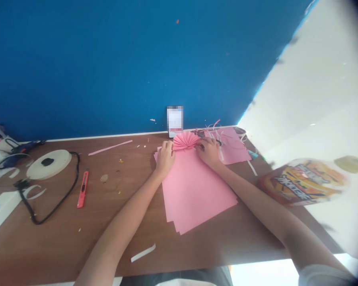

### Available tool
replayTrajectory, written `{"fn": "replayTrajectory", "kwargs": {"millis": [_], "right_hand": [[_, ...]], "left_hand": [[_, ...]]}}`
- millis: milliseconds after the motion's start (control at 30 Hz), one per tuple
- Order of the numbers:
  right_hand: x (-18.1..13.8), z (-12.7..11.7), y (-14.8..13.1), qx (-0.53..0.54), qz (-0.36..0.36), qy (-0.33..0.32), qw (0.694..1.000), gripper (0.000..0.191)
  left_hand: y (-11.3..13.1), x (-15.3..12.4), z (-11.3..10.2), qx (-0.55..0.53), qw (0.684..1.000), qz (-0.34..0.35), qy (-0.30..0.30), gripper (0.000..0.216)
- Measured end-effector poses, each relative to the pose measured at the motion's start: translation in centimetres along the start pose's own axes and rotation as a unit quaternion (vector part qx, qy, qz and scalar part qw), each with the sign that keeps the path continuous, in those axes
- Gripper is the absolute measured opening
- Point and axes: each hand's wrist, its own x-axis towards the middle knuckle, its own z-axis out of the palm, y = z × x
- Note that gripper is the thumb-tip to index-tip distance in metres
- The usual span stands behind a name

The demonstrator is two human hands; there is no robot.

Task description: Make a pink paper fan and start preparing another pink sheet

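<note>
A pleated pink paper fan lies spread in a half circle at the far end of a stack of pink paper sheets on the brown table. My left hand is closed on the fan's left end. At the fan's right end my right hand pinches it. Both hands rest on the pink stack.
A phone leans on the blue wall behind the fan. More pink paper and strips lie right. A red utility knife, a black cable, a white tape roll lie left. A snack bag sits right.
</note>
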Motion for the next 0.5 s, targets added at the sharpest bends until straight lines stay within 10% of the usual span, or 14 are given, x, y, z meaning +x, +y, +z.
{"fn": "replayTrajectory", "kwargs": {"millis": [500], "right_hand": [[0.48,0.09,0.34,0.016,0.059,0.001,0.998,0.044]], "left_hand": [[0.04,0.0,0.41,0.032,0.997,-0.066,-0.003,0.029]]}}
